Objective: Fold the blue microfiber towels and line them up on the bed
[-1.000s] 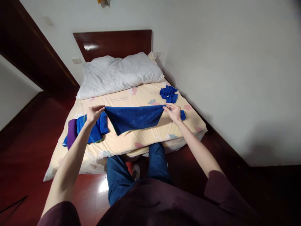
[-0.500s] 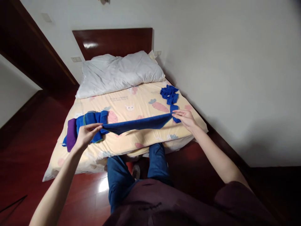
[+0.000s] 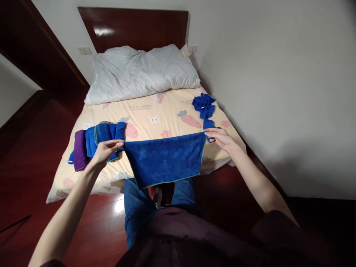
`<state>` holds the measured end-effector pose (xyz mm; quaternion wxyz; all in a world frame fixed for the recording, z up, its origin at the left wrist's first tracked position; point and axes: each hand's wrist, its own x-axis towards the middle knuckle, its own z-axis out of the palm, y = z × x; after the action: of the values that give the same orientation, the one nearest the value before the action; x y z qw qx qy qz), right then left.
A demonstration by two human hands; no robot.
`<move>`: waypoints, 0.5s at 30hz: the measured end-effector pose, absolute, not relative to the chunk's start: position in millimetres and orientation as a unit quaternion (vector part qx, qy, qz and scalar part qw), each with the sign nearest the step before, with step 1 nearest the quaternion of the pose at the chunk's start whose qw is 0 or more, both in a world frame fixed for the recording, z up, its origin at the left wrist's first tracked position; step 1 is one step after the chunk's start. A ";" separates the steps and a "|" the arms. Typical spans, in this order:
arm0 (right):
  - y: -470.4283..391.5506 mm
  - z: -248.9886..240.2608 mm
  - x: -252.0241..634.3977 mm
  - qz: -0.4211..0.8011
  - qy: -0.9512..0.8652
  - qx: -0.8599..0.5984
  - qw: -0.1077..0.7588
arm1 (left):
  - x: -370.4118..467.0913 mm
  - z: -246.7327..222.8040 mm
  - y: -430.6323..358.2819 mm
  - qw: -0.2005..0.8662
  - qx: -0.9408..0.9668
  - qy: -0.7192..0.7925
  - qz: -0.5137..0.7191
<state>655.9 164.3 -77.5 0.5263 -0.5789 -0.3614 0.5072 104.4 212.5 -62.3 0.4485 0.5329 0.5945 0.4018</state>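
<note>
A blue towel (image 3: 165,159) with green edging is stretched between my hands, over the near side of the bed. My left hand (image 3: 107,150) pinches its upper left corner, and my right hand (image 3: 219,138) pinches the upper right one. The towel hangs down toward my legs. Just beyond my left hand lie several rolled or folded blue towels (image 3: 103,135) and a purple towel (image 3: 80,150). Past my right hand is a crumpled heap of blue cloth (image 3: 203,104), with more blue cloth (image 3: 208,124) trailing from it, partly hidden by that hand.
The bed (image 3: 154,128) has a cream sheet printed with carrots and rabbits. A grey-white quilt or pillow (image 3: 141,74) lies against the dark wooden headboard (image 3: 136,29). A white wall (image 3: 272,92) runs along the right. Dark red flooring (image 3: 97,230) surrounds the bed.
The towel has swung from a narrow, edge-on strip to hanging open and broad toward me. Both hands keep their corners. The view has tilted slightly downward.
</note>
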 end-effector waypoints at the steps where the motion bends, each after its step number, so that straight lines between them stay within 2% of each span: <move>1: 178.5 -80.0 655.1 0.510 -0.355 -0.578 0.529 | 107.9 -64.3 225.9 0.446 0.535 0.595 0.401; 4: 225.3 -83.4 652.1 0.496 -0.361 -0.570 0.547 | 121.4 -65.5 269.7 0.433 0.538 0.594 0.412; 9: 287.7 -79.1 651.0 0.407 -0.443 -0.549 0.580 | 140.0 -56.6 330.4 0.383 0.545 0.564 0.487; 15: 295.4 -108.0 653.0 0.340 -0.469 -0.538 0.612 | 126.7 -77.8 329.2 0.282 0.604 0.503 0.550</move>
<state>653.0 295.4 -108.0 0.6124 -0.5379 -0.4692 0.3400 126.7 329.2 -77.8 0.2822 0.6040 0.5026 0.5505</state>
